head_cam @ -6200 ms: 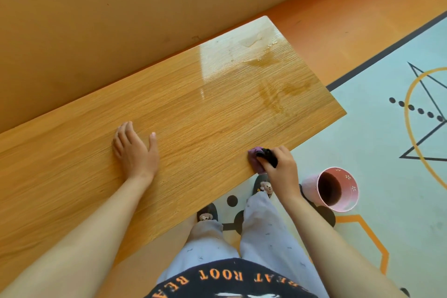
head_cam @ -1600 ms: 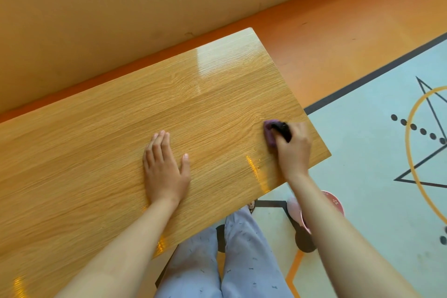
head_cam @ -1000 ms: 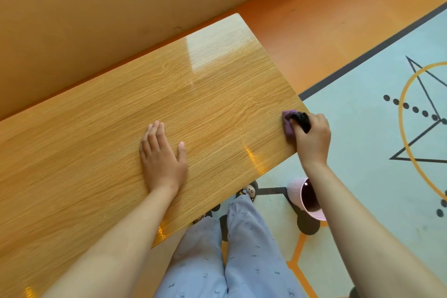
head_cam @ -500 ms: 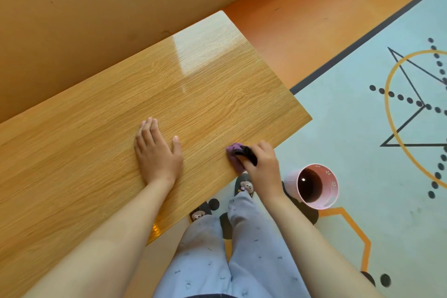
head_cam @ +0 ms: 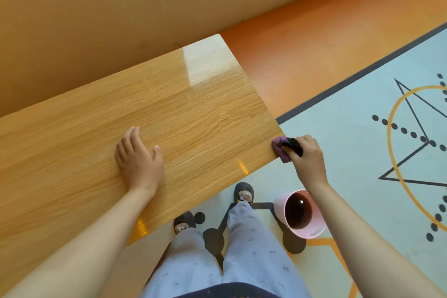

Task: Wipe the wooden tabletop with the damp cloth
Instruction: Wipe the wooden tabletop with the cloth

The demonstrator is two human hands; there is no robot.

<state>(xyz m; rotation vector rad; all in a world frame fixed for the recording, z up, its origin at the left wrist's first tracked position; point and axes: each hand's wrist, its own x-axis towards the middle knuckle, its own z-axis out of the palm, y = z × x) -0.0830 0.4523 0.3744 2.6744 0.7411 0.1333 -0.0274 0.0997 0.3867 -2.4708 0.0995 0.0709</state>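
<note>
Right hand [head_cam: 306, 159]: fingers curled round a small cloth [head_cam: 280, 150], pressing it against the near right corner of the tabletop [head_cam: 193, 116], where the cloth overhangs the edge. Left hand [head_cam: 137, 159]: flat on the wood, palm down, fingers straight and together, holding nothing; it appears to brace the table.

Progress (judged): the right end of the tabletop shows no stain, crumb or streak, and a pale gloss lies across its far corner, so this end looks largely wiped. With the cloth at the very edge, the stroke seems to be at its finish. The left part of the top runs out of view, and whether it needs wiping cannot be told.

Cloth: a purple wad, bunched rather than spread, with a black part under the fingers. Its dampness cannot be seen. A pink cup [head_cam: 300, 213] of dark liquid stands on the floor mat [head_cam: 350, 152] below the right forearm.
</note>
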